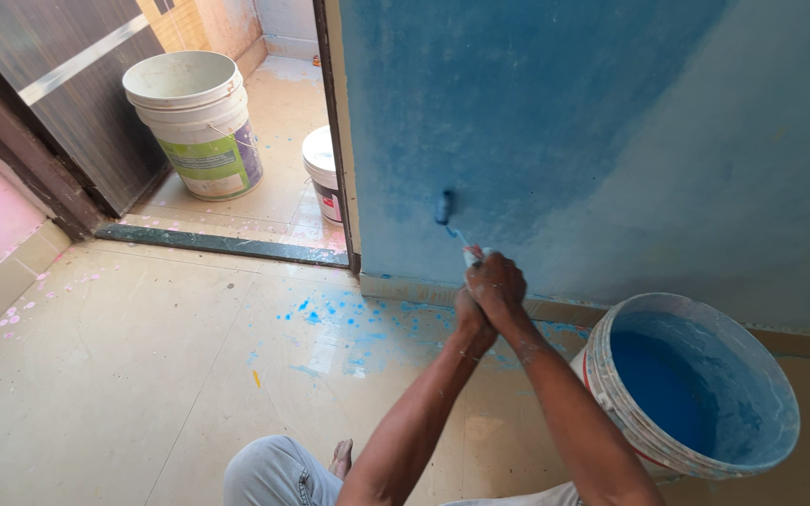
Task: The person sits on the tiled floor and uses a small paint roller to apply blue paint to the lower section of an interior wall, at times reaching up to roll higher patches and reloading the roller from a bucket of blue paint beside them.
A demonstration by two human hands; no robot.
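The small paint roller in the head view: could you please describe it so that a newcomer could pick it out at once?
Start at the blue wall and go down to its lower left, near the door frame. The paint roller is pressed there, its thin handle running to the right hand and left hand. Unlike the buckets, it is small, blue-soaked and on the wall.

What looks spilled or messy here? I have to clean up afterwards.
Blue paint drips spatter the floor tiles below the wall, near the doorway corner. Pink specks dot the floor at far left. The bucket stands upright, nothing tipped. Both hands, right hand and left hand, grip the roller.
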